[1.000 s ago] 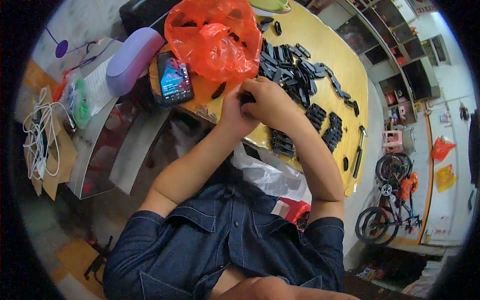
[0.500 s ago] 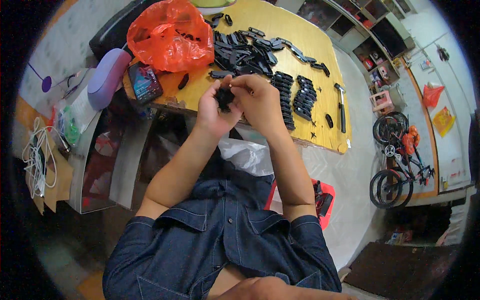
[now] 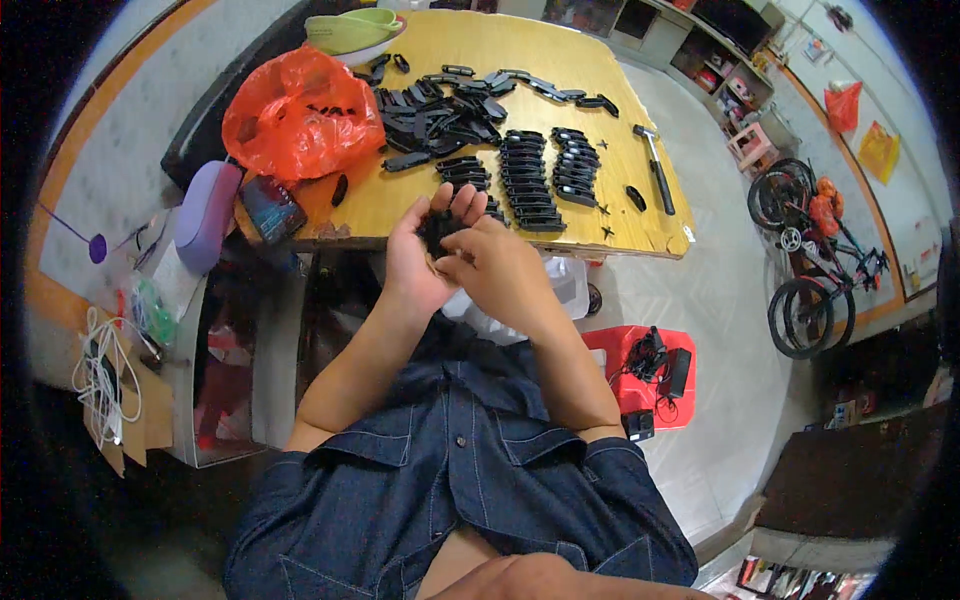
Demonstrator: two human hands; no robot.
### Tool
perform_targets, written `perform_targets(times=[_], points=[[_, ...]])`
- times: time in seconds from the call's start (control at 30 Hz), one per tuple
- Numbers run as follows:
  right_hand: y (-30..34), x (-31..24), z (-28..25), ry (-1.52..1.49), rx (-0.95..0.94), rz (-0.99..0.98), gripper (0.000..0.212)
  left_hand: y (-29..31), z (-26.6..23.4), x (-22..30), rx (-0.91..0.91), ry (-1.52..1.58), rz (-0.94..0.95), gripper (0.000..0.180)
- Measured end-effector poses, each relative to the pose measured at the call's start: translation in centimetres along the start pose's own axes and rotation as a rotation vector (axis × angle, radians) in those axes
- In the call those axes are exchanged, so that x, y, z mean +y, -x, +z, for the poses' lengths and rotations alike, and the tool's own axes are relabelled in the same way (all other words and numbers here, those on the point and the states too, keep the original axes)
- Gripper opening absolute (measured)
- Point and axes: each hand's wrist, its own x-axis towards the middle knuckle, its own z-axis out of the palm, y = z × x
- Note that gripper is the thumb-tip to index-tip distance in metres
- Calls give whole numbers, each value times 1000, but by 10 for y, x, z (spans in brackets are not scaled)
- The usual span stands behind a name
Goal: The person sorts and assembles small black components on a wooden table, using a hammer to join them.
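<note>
My left hand point(image 3: 415, 262) is cupped palm-up just off the table's front edge, with a small heap of tiny black pieces point(image 3: 437, 226) in it. Over that palm, my right hand point(image 3: 500, 272) has its fingers bent together at the heap; whether a piece is between the fingertips is hidden. Right behind the hands, long black plastic parts point(image 3: 530, 185) lie stacked side by side in neat rows on the yellow wooden table point(image 3: 600, 235). A loose pile of similar black parts point(image 3: 430, 115) spreads farther back.
An orange-red plastic bag point(image 3: 300, 125) stands at the table's left, near a phone point(image 3: 270, 208) and a purple case point(image 3: 207, 215). A hammer point(image 3: 657, 170) and small black cross-shaped pieces point(image 3: 604, 210) lie at the right. Below, a red stool point(image 3: 625, 390) bears black cables.
The view has shifted, showing more of the red stool. My left fingers have opened out, and my right fingers have moved from their tips down into the palm.
</note>
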Motion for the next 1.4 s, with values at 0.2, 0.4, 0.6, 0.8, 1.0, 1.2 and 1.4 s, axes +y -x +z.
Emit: perform_targets(times=[0.2,0.4,0.6,0.8,1.0,1.2,1.4], points=[[8,1,13,-44,248,-63,14,-3,7,-1,30,-42,43,36],[3,8,10,-247,207,-23,13,-12,0,6,55,27,15,35],[-22,22,1,-85,42,8,15,-25,-4,8,119,4,-20,32],[-46,31,-6,-239,63,124,17,-54,2,17,164,2,9,32],[-73,46,-9,54,102,5,13,-97,-5,22,104,4,-99,28],[-98,60,-10,105,71,64,12,-127,-8,24,165,-94,-117,29],[-121,73,-11,173,-4,108,16,-142,12,25,246,-45,-136,29]])
